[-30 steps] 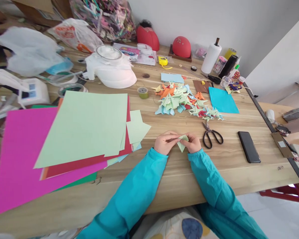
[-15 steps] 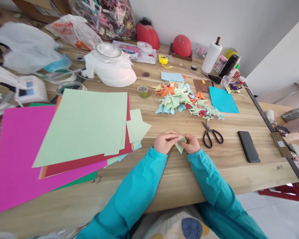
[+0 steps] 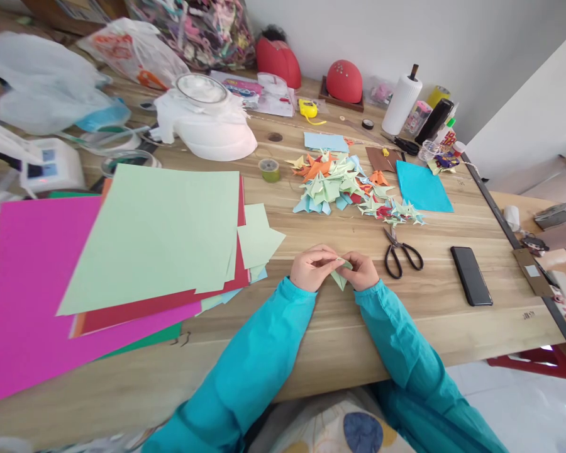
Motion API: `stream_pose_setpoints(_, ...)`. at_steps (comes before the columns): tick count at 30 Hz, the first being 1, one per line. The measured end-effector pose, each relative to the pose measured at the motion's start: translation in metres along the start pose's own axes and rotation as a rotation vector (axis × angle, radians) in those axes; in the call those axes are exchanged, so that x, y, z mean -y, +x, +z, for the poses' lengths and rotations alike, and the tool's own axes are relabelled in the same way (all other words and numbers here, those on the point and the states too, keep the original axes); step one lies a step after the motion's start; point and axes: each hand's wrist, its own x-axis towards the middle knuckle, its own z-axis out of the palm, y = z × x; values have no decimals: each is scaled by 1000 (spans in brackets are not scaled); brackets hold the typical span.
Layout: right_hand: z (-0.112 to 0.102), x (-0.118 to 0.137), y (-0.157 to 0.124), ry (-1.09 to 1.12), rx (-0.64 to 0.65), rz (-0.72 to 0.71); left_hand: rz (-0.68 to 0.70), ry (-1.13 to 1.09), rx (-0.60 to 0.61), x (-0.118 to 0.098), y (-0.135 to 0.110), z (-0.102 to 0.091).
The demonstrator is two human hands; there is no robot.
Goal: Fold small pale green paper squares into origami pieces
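Both my hands rest on the wooden table (image 3: 339, 340) near its front edge, pinching one small folded piece of pale green paper (image 3: 339, 277). My left hand (image 3: 311, 269) closes on its left side and my right hand (image 3: 363, 270) on its right; a pointed tip of the paper pokes out below my fingers. Both sleeves are teal. Beyond my hands lies a pile of several folded paper shapes (image 3: 344, 185) in green, blue, orange and red. Black scissors (image 3: 400, 253) lie just right of my right hand.
A stack of large coloured sheets (image 3: 146, 245), pale green over red and magenta, covers the table's left. A black phone (image 3: 470, 275) lies right of the scissors, a teal sheet (image 3: 422, 187) beyond. A white moulded object (image 3: 207, 129), plastic bags, a paper roll (image 3: 400, 104) and bottles crowd the back.
My fingers have closed in further over the green paper, so less of it shows. The view has tilted slightly; nothing else on the table moved.
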Motion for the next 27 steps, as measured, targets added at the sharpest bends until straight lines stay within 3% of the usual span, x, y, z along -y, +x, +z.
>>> stream_pose_setpoints(10, 1, -1, -2, -112, 43, -74, -36, -110, -10, -5, 0, -2)
stream_pose_setpoints(17, 2, 0, -2, -44, 13, 3, -97, -198, -66, -2, 2, -5)
stream_pose_setpoints(23, 0, 6, -2, -34, -8, 71, -115, -238, 101, -3, 0, -8)
stream_pose_setpoints(27, 0, 6, -2, -39, -5, 63, -65, -137, 85, -2, -1, -5)
